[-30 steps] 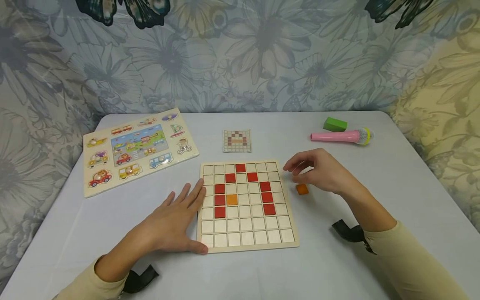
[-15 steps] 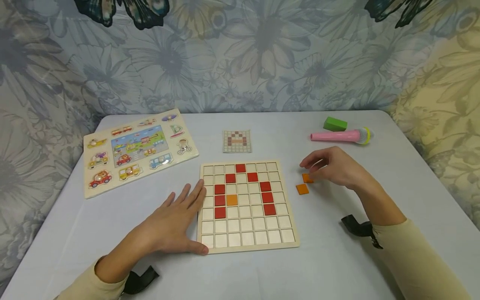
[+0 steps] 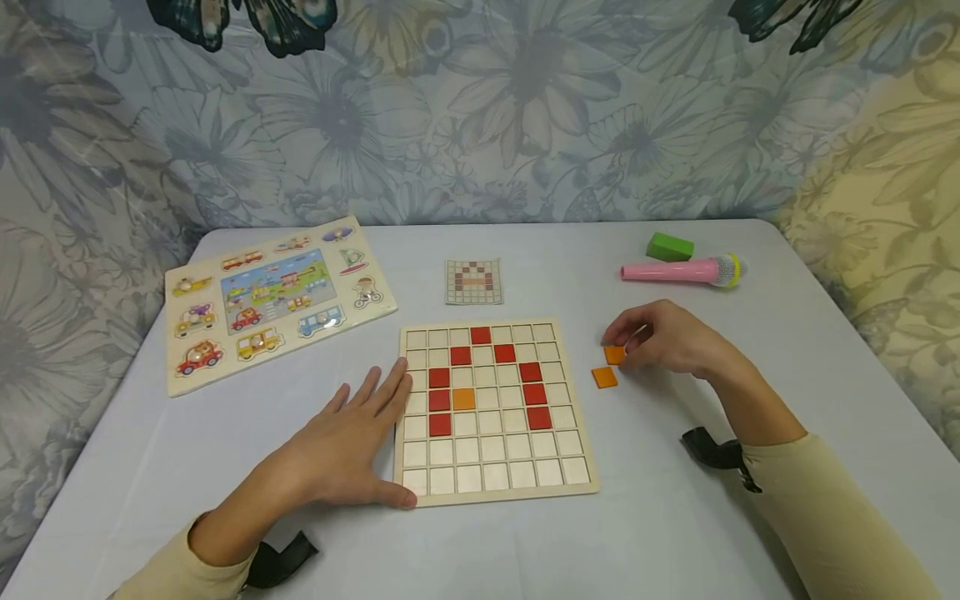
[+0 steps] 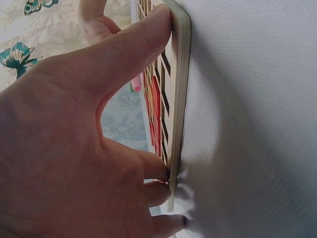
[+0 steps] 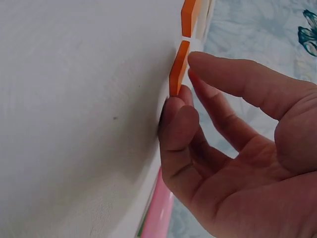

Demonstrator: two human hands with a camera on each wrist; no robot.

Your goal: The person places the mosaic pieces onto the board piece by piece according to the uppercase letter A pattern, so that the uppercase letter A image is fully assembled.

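Note:
My left hand [image 3: 345, 442] rests along the left edge of the wooden grid board [image 3: 491, 493], fingers spread and thumb at its lower corner. In the left wrist view, the thumb [image 4: 143, 37] lies on the board's rim. Several red tiles [image 3: 533, 394] form an arch on the grid, with one orange tile [image 3: 463, 399] inside it. Right of the board, my right hand [image 3: 667, 337] has its thumb and curled fingers at opposite sides of a loose orange tile [image 3: 614, 355], flat on the table. Another orange tile [image 3: 604, 377] lies just nearer, apart from the hand.
A small pattern card [image 3: 473, 282] lies behind the board. At the left is a vehicle picture puzzle [image 3: 277, 304]. A pink toy microphone [image 3: 675, 272] and a green block [image 3: 670, 247] lie at the back right of the white table [image 3: 517, 550].
My right hand has shifted right, away from the board, uncovering the second loose orange tile, then lowered its fingers around that tile. The left hand and the board have stayed in place.

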